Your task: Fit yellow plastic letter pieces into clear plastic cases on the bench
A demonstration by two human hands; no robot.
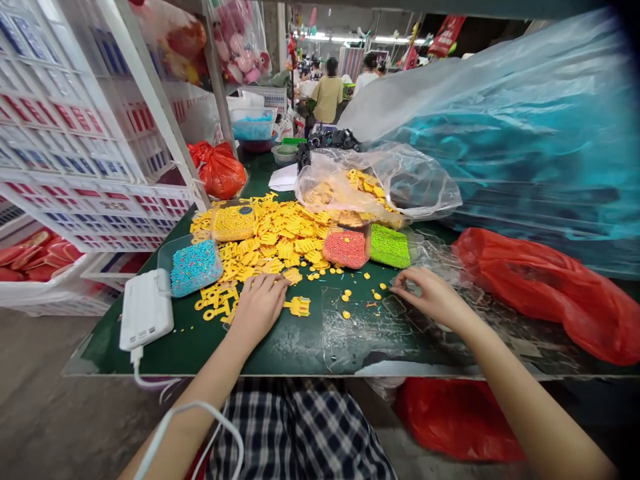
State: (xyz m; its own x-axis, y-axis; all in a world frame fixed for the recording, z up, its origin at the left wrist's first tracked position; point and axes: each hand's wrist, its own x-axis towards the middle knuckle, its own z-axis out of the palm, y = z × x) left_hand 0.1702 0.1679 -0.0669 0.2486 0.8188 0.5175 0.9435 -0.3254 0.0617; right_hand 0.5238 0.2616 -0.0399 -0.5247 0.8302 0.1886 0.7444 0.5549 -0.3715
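Note:
My left hand (261,299) rests low over the table with its fingers bent together. Against its thumb side lies a flat yellow plastic piece (300,307) dotted with small coloured beads; its narrow end runs to my fingers, which hide the grip. A heap of similar yellow pieces (285,230) spreads behind this hand. To the right, my right hand (423,291) is closed in a pinch, thumb and forefinger meeting; whatever is between them is too small to make out. Several small yellow round pieces (347,297) are scattered between the hands.
Clear tubs hold blue beads (196,265), yellow beads (233,223), red beads (346,248) and green beads (390,246). A white power bank (146,310) with a cable sits at left. Red plastic bags (545,287) and a big bag of blue material (525,153) crowd the right.

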